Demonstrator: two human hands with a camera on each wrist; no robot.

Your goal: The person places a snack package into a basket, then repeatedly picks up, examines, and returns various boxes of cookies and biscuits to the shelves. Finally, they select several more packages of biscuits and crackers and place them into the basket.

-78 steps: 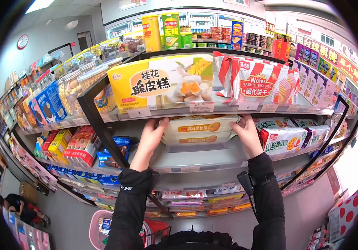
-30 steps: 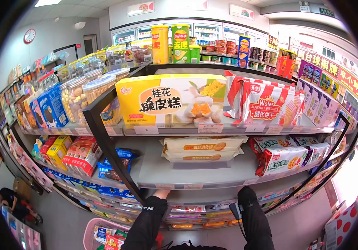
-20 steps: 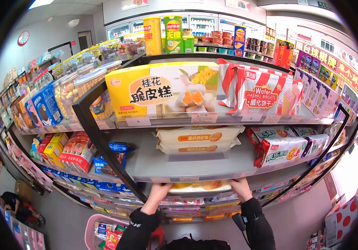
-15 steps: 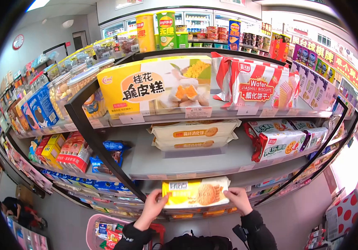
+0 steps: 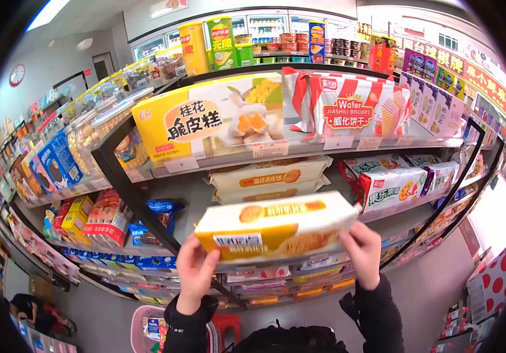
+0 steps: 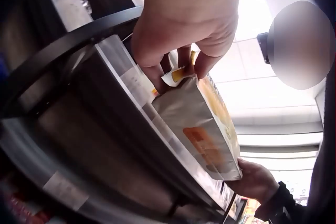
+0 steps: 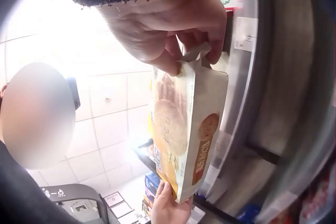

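A yellow and white packet of biscuits (image 5: 276, 226) is held level in front of the middle shelf, overlapping the lower part of a stack of similar biscuit packets (image 5: 267, 176). My left hand (image 5: 195, 267) pinches its left end, while my right hand (image 5: 363, 250) holds the right end. In the left wrist view, the fingers of the left hand (image 6: 184, 19) grip the crimped wrapper end. The right wrist view shows the right hand (image 7: 163, 24) with thumb and fingers closed on the other crimped end; printed biscuits show on the packet's face (image 7: 173, 119).
Above, the top shelf bears a yellow cake box (image 5: 206, 117) and red-striped wafer bags (image 5: 353, 109). White fruit biscuit packs (image 5: 391, 188) lie to the right on the middle shelf. A black shelf post (image 5: 138, 200) stands at left. Below is a pink basket (image 5: 137, 329) with packets inside.
My hands left the stacked packets, reached down to the shelf below and brought out the yellow and white packet. It has since risen to the middle shelf and tipped, showing its narrow side.
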